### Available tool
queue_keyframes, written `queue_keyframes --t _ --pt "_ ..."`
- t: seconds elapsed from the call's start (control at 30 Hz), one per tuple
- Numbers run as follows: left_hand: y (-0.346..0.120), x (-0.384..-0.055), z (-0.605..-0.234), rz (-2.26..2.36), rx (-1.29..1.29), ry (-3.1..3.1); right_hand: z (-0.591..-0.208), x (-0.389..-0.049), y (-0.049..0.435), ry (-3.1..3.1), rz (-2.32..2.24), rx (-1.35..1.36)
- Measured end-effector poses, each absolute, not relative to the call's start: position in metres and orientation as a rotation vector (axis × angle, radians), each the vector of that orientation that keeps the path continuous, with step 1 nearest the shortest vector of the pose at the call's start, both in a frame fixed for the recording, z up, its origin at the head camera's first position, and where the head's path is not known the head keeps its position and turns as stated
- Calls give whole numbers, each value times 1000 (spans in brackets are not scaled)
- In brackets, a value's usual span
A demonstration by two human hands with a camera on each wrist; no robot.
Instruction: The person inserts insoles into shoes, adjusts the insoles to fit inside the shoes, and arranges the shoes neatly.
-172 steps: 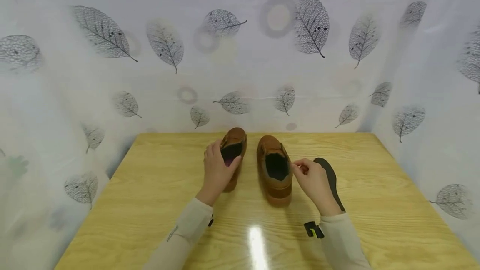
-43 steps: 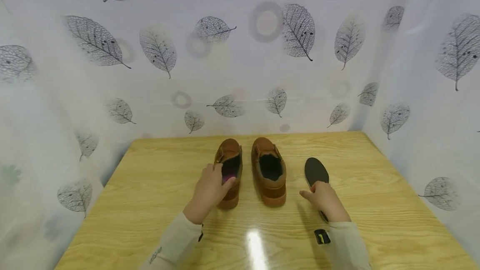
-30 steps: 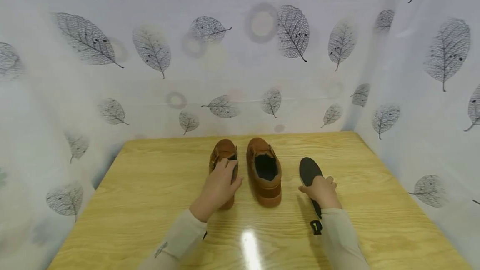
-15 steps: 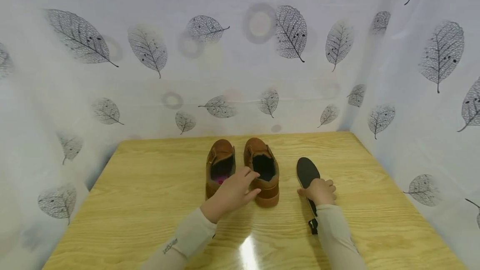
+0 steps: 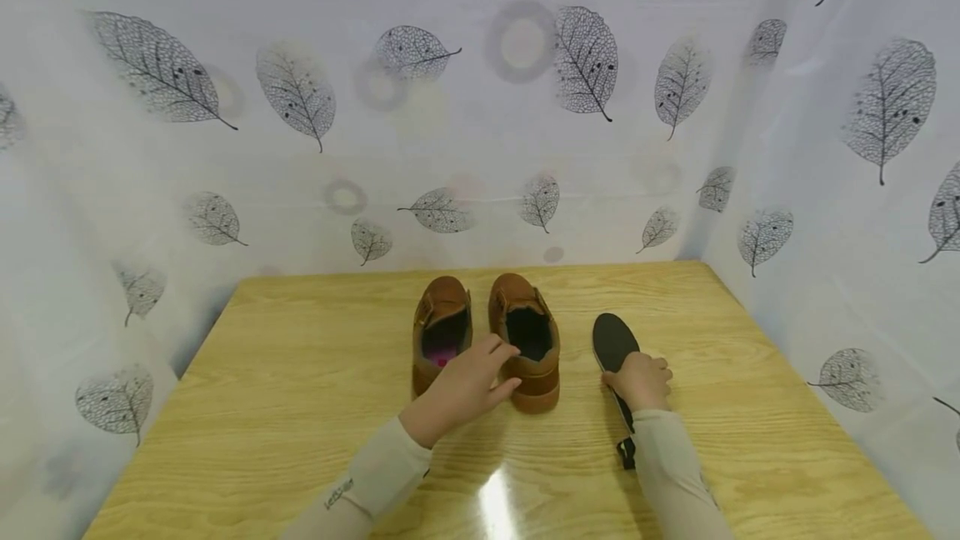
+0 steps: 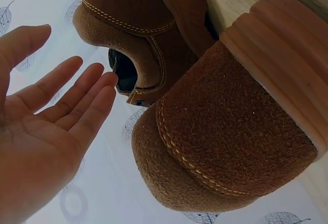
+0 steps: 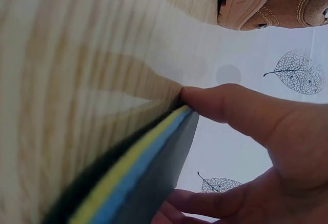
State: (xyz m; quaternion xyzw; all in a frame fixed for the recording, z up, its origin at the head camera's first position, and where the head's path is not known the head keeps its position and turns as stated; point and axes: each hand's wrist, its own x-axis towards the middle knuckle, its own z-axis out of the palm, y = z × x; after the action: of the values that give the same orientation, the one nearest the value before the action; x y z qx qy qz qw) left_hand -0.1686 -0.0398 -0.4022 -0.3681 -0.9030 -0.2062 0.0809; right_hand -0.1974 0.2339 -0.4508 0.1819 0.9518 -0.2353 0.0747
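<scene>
Two brown shoes stand side by side, toes pointing away. The left shoe (image 5: 442, 298) shows a purple patch inside. The right shoe (image 5: 538, 382) has a dark interior. My left hand (image 5: 465, 386) hovers by the right shoe's heel, holding nothing; in the left wrist view its fingers (image 6: 95, 106) are spread and gently bent, with the left shoe (image 6: 236, 126) close by. My right hand (image 5: 640, 380) grips a black insole (image 5: 615, 340) across its width, thumb on one edge, fingers on the other. Up close, the insole (image 7: 169, 157) has a layered black, yellow and blue edge.
The wooden table (image 5: 300, 407) runs back to a pale leaf-print curtain (image 5: 450, 123), which also hangs along both sides. Behind the right hand, a small black strap piece (image 5: 626, 452) shows beside the sleeve.
My right hand has gone from the right shoe to the insole, and its thumb has drawn in on the edge. My left hand has shifted from the left shoe toward the right one.
</scene>
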Motion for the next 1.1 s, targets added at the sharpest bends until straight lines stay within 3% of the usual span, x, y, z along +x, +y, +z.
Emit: queue_keyframes --t 1.1 --pt "-44 -171 -400 -664 -1129 -2632 -423 -188 234 3105 -835 289"
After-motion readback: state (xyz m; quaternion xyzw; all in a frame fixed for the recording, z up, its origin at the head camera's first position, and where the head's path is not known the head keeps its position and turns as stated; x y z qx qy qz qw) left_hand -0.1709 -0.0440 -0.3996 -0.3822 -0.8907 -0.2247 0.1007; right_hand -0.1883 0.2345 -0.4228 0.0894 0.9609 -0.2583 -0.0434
